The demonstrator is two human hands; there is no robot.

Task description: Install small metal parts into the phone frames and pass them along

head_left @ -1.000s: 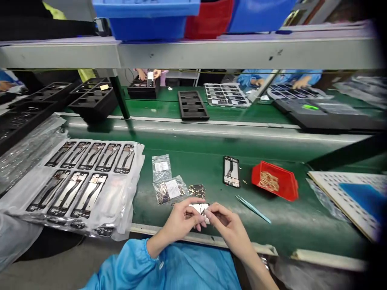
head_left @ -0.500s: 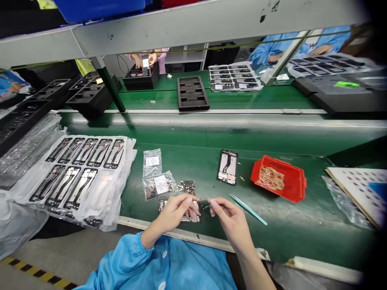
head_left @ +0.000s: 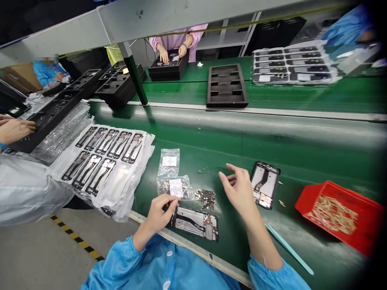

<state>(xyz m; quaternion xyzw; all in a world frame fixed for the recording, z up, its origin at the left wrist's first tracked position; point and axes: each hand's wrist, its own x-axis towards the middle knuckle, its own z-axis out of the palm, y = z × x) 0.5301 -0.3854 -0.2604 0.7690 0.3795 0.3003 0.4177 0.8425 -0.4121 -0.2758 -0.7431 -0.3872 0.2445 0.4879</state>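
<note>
My left hand (head_left: 159,213) is at the left end of a phone frame (head_left: 192,222) lying near the table's front edge. Its thumb and forefinger are pinched together; whatever they hold is too small to make out. My right hand (head_left: 240,191) is raised over the green surface, fingers apart, holding nothing visible. Left of it lies a thin clear scrap (head_left: 203,170). A heap of small dark and gold flex parts (head_left: 205,198) sits just behind the phone frame. Beside my right hand lies another phone frame (head_left: 266,183), with light-blue tweezers (head_left: 288,247) nearer the front.
A red bin (head_left: 367,225) of small gold parts stands at right. Two clear bags (head_left: 169,155) lie behind my left hand. At left, a white tray (head_left: 121,189) holds several phone frames. A black tray (head_left: 227,86) stands across the table. Co-workers' hands (head_left: 15,129) show at left and beyond.
My hands have moved apart: the right went up and away, the left back to the frame's left end. The dark piece between them is gone from view. The view has turned left.
</note>
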